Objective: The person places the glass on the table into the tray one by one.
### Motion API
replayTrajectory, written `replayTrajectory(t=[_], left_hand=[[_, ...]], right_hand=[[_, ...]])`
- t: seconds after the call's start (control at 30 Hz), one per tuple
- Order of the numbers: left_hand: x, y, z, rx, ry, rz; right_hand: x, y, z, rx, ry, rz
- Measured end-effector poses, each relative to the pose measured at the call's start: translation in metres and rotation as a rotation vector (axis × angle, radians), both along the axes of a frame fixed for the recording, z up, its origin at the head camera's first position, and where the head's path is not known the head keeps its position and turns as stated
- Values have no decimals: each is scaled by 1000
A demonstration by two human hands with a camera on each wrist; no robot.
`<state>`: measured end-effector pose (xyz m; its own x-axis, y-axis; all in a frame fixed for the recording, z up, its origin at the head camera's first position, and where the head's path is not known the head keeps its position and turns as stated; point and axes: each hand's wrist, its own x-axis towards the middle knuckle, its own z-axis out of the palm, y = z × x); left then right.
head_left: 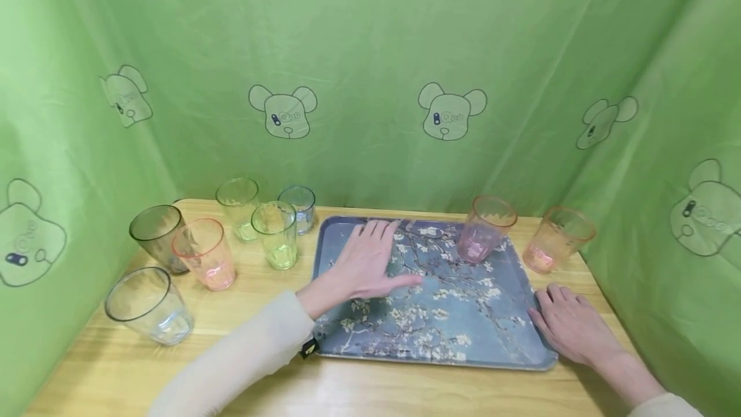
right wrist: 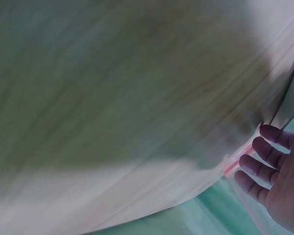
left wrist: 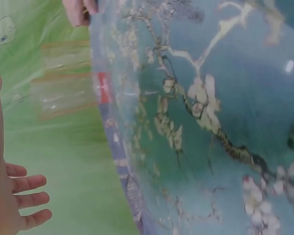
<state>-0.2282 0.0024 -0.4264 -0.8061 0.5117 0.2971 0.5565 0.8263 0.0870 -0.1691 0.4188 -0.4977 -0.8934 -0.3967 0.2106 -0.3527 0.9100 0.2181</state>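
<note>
A blue tray (head_left: 503,314) printed with white blossom branches lies on the table. Over its left part my left hand (head_left: 370,262) is stretched out, palm down, thumb spread to the right and nothing gripped; the left wrist view shows its fingers (left wrist: 32,200) extended. My right hand (head_left: 573,327) is at the tray's right edge, fingers loosely bent and holding nothing. A pinkish clear cup (head_left: 486,230) stands at the tray's back right. Just beyond that edge, on the table, is an orange-tinted cup (head_left: 556,240).
Several clear tinted cups stand left of the tray, among them a yellow-green one (head_left: 276,237), a small blue one (head_left: 298,211), a pink one (head_left: 207,256), a dark one (head_left: 162,237) and a colourless one (head_left: 153,307). Green curtains (head_left: 370,166) enclose the wooden table (head_left: 347,391).
</note>
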Motion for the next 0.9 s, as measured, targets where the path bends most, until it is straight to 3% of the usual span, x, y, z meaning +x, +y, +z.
replayTrajectory(t=[0.3, 0.53, 0.9], left_hand=[[15, -31, 13, 116, 43, 46], [28, -50, 16, 206, 102, 77], [42, -78, 18, 278, 170, 83]], right_hand=[[-1, 2, 2, 9, -10, -1], [0, 0, 3, -1, -7, 0], [1, -1, 4, 3, -23, -11]])
